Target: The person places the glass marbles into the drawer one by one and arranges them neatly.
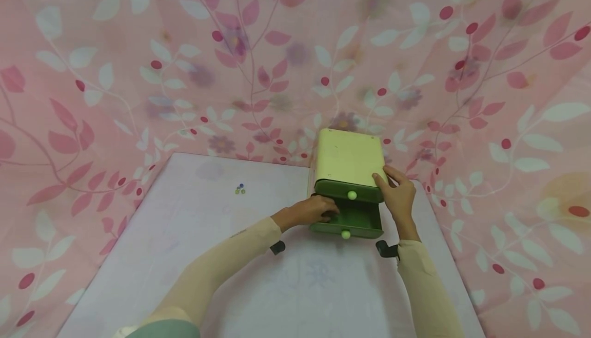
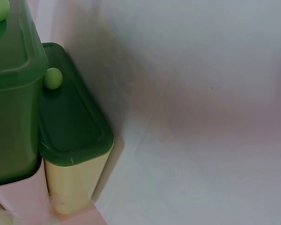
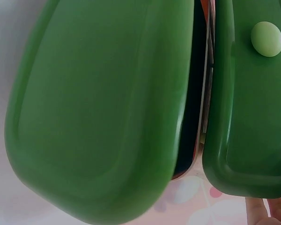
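A small two-tier drawer cabinet with a pale yellow top stands at the back right of the table. Its upper green drawer is closed, and the lower green drawer is pulled out, both with round light-green knobs. My left hand reaches over the lower drawer's left end with bent fingers; whether they hold anything is hidden. With its thumb on top and fingers along the right side, my right hand grips the cabinet. In the right wrist view its fingers show beside the upper drawer.
Several small blue and green marbles lie on the table, left of the cabinet. A pale cloth covers the table. Pink floral curtains hang close behind and at both sides. The lower tier's shell is pink.
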`<state>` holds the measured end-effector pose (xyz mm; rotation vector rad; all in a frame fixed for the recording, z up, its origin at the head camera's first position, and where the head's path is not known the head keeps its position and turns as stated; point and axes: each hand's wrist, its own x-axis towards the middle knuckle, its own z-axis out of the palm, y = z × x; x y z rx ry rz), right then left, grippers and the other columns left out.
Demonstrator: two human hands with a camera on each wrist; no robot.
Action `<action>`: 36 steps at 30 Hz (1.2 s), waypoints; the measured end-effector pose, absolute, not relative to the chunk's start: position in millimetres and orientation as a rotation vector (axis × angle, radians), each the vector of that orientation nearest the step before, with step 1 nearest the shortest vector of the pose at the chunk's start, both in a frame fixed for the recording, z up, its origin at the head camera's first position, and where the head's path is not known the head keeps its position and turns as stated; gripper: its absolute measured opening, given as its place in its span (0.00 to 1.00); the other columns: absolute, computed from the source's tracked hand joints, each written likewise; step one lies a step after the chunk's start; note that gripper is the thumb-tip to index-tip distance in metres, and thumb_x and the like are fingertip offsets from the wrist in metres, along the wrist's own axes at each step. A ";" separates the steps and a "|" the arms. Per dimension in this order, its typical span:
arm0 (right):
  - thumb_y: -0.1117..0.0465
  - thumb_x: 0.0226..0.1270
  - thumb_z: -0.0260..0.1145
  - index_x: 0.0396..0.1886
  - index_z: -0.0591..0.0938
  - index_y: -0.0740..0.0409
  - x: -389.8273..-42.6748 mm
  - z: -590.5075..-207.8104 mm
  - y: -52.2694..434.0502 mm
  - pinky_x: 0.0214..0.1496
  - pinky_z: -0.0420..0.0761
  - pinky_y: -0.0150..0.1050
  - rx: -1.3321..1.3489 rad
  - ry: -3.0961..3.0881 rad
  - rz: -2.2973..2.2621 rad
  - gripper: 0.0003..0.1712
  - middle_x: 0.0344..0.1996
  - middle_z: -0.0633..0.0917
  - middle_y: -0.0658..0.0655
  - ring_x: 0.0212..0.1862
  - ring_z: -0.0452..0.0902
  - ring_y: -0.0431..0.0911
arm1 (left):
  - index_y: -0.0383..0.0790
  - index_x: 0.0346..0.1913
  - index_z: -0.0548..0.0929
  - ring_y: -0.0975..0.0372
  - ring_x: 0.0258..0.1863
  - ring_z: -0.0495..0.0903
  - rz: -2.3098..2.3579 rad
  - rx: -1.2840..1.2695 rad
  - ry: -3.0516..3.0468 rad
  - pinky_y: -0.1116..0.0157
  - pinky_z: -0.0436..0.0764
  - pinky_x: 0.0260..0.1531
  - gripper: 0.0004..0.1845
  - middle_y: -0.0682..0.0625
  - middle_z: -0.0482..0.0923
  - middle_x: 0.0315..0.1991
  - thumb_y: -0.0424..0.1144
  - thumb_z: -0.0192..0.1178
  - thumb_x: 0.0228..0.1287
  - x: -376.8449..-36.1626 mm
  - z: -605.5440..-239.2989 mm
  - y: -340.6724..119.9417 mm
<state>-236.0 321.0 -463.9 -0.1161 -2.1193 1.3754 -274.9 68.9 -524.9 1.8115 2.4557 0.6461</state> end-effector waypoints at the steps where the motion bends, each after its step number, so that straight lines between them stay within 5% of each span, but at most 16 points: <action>1: 0.60 0.56 0.76 0.52 0.84 0.66 -236.3 -463.9 320.9 0.56 0.77 0.39 -0.111 -2.119 1.378 0.25 0.54 0.83 0.60 0.57 0.79 0.51 | 0.39 0.53 0.83 0.66 0.48 0.79 0.653 1.814 2.455 0.78 0.75 0.46 0.16 0.51 0.81 0.47 0.33 0.67 0.62 -274.7 -524.5 68.3; 36: 0.57 0.57 0.76 0.53 0.84 0.64 -234.7 -464.8 320.9 0.57 0.77 0.38 -0.163 -2.155 1.365 0.25 0.54 0.83 0.58 0.57 0.79 0.49 | 0.36 0.49 0.85 0.68 0.42 0.78 0.943 1.829 2.416 0.78 0.76 0.45 0.13 0.51 0.82 0.44 0.30 0.66 0.61 -271.3 -518.2 32.8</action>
